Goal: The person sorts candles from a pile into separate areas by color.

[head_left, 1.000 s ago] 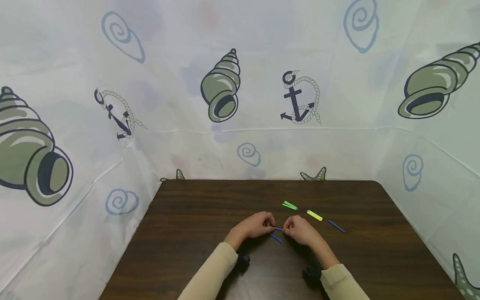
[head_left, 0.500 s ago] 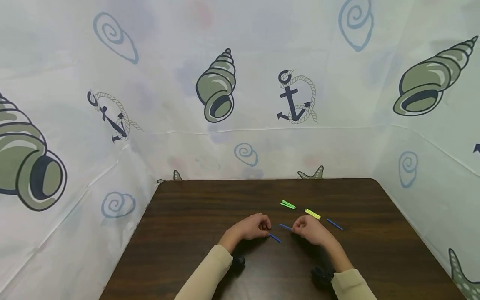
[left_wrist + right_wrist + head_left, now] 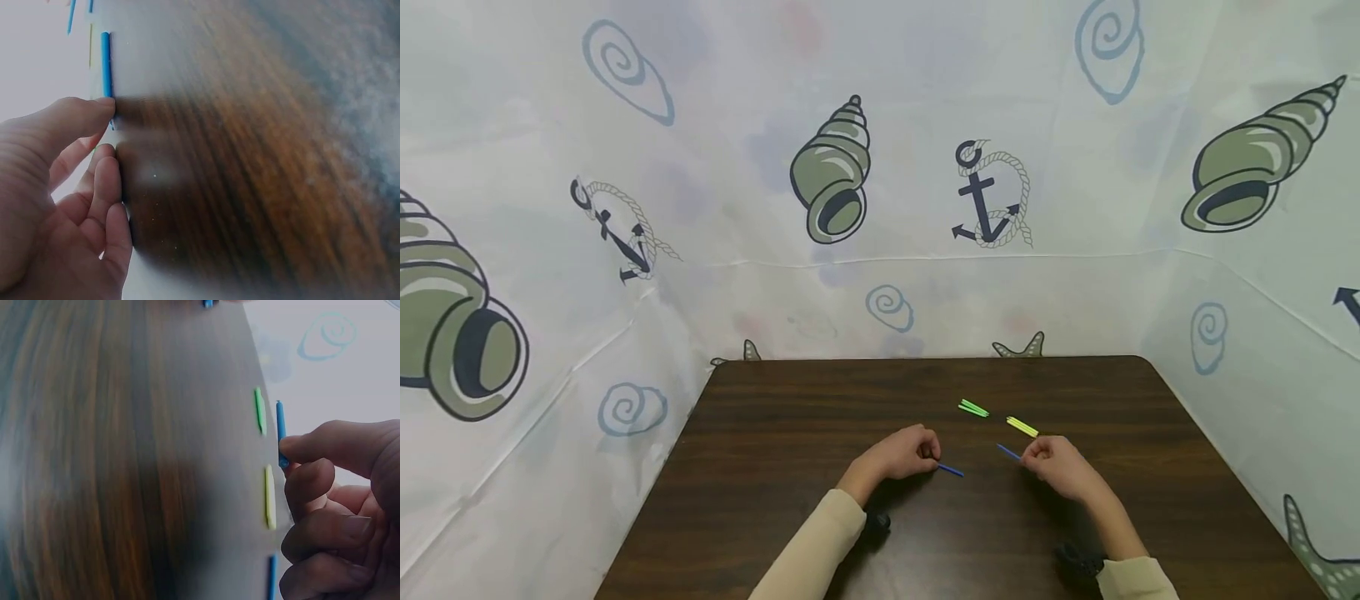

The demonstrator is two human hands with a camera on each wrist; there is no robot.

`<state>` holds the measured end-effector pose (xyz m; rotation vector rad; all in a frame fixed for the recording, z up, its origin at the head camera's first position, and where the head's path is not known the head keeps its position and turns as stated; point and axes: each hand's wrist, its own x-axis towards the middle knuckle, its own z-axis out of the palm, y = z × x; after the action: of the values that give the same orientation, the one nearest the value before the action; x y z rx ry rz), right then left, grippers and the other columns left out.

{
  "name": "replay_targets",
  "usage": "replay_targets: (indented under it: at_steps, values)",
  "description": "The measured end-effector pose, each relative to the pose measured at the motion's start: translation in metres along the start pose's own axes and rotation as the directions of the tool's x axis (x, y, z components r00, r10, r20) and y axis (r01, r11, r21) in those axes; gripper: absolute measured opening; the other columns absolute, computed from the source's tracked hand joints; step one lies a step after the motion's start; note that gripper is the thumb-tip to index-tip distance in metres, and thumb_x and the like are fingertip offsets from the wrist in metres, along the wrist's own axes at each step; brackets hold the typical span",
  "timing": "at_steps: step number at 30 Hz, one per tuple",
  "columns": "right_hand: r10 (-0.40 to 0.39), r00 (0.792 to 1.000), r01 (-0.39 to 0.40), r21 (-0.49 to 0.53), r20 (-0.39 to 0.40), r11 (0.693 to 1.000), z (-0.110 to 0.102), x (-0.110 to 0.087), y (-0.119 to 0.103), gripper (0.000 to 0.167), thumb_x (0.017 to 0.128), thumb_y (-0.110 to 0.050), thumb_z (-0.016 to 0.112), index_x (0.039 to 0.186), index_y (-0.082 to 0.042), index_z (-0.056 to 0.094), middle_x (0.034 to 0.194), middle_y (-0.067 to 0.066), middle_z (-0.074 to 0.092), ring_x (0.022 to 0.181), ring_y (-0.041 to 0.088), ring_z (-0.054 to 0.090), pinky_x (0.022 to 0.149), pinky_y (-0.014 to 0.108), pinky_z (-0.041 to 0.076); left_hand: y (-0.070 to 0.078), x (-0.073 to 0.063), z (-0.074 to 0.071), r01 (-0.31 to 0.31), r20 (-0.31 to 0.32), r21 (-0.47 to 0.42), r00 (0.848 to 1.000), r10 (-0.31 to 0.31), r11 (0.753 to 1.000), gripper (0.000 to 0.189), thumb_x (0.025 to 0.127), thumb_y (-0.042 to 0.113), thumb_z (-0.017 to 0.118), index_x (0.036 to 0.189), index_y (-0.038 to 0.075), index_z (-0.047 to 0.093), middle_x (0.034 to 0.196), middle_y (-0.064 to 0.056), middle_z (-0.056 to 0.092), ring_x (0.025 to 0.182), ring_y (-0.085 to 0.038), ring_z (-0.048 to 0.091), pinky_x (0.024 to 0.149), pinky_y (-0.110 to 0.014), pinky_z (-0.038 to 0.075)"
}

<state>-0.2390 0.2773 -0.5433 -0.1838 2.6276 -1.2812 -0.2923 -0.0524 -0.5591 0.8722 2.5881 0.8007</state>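
Observation:
In the head view my left hand (image 3: 904, 452) is over the middle of the table, pinching one end of a thin blue stick (image 3: 951, 471). The left wrist view has the thumb on the near end of this blue stick (image 3: 106, 62). My right hand (image 3: 1063, 467) is farther right, with a second blue stick (image 3: 280, 425) between thumb and forefinger, pointing to the upper left in the head view. A third blue stick (image 3: 272, 578) lies on the table beside the right hand's lower fingers; the hand hides it in the head view.
Several green sticks (image 3: 973, 408) lie together toward the back of the dark wooden table (image 3: 790, 408). A bundle of yellow sticks (image 3: 1022, 427) lies just beyond the right hand. Cloth (image 3: 737, 208) printed with shells and anchors hangs behind the table and along both sides.
My right hand has moved right with its blue stick, away from the left hand and toward the yellow sticks. The left hand stays nearly in place; its blue stick has turned slightly.

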Motion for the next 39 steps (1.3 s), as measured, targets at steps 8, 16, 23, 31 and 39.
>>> replay_targets:
  at_steps: [8, 16, 23, 31, 39]
  values:
    - [0.081, 0.993, -0.085, -0.045, -0.081, 0.995, -0.014, -0.011, 0.016, 0.016, 0.105, -0.013, 0.065, 0.104, 0.003, 0.069, 0.084, 0.009, 0.066, 0.073, 0.020, 0.057, 0.062, 0.034, 0.046, -0.001, 0.002, -0.002, -0.005, 0.003, 0.015, 1.000, 0.005, 1.000, 0.003, 0.103, 0.017, 0.073, 0.102, 0.015, 0.072, 0.100, 0.005, 0.060, 0.085, -0.005, 0.054, 0.080, -0.023, 0.049]
    - [0.125, 0.979, -0.147, -0.137, -0.159, 0.980, -0.031, -0.015, 0.031, 0.019, 0.104, -0.014, 0.062, 0.107, 0.003, 0.069, 0.083, 0.006, 0.064, 0.069, 0.019, 0.057, 0.060, 0.036, 0.047, 0.002, 0.000, -0.002, -0.003, -0.015, 0.017, 1.000, 0.003, 1.000, 0.006, 0.104, 0.021, 0.073, 0.099, 0.019, 0.071, 0.100, 0.004, 0.061, 0.084, -0.006, 0.053, 0.080, -0.024, 0.049]
    - [0.152, 0.967, -0.196, -0.213, -0.206, 0.957, -0.037, -0.014, 0.037, 0.018, 0.103, -0.015, 0.063, 0.103, 0.002, 0.070, 0.082, 0.006, 0.067, 0.070, 0.019, 0.059, 0.062, 0.035, 0.046, 0.001, -0.002, -0.001, -0.008, -0.021, 0.010, 1.000, 0.008, 1.000, 0.007, 0.104, 0.021, 0.074, 0.098, 0.020, 0.070, 0.101, 0.002, 0.062, 0.084, -0.006, 0.053, 0.079, -0.025, 0.049]
    - [0.177, 0.962, -0.222, -0.215, -0.208, 0.951, -0.036, -0.016, 0.040, 0.017, 0.103, -0.013, 0.062, 0.102, 0.002, 0.069, 0.081, 0.006, 0.071, 0.071, 0.020, 0.062, 0.062, 0.035, 0.047, -0.003, -0.002, 0.001, -0.012, -0.020, -0.004, 1.000, 0.012, 1.000, 0.005, 0.103, 0.020, 0.074, 0.099, 0.019, 0.071, 0.099, 0.004, 0.061, 0.083, -0.006, 0.054, 0.079, -0.025, 0.049]
    - [0.185, 0.956, -0.235, -0.217, -0.226, 0.948, -0.041, -0.014, 0.041, 0.017, 0.104, -0.015, 0.063, 0.103, 0.001, 0.068, 0.085, 0.008, 0.069, 0.073, 0.022, 0.061, 0.063, 0.036, 0.047, -0.006, 0.000, 0.001, -0.026, -0.015, -0.012, 1.000, 0.026, 1.000, 0.004, 0.103, 0.019, 0.074, 0.101, 0.018, 0.071, 0.099, 0.005, 0.060, 0.085, -0.006, 0.054, 0.079, -0.025, 0.049]
